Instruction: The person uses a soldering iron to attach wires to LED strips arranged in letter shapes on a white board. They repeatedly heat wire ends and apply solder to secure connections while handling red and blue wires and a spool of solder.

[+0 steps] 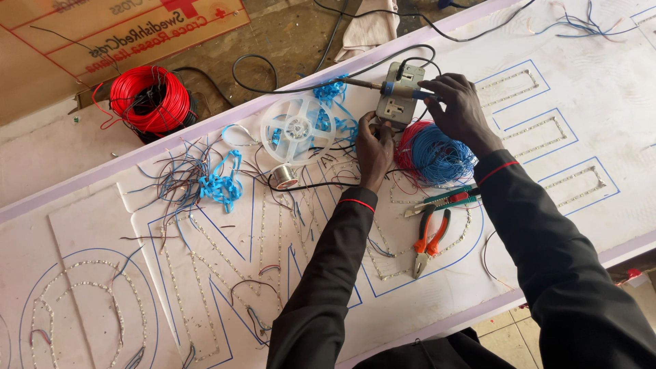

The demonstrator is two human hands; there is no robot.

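My right hand (459, 109) grips the blue handle of a soldering iron (383, 87), whose tip points left over a grey socket box (396, 102). My left hand (373, 147) pinches the near edge of that box. Just below my right hand lies a coil of blue and red wire (437, 156). All of it rests on a white sign board (82, 232) with blue letter outlines lined by LED strips.
Orange-handled pliers (429, 239) and a green-and-red tool (444, 199) lie by my right forearm. A clear empty reel (297, 128), a solder spool (285, 175) and blue and dark wire scraps (205, 179) sit left. A red wire roll (149, 99) lies beyond the board.
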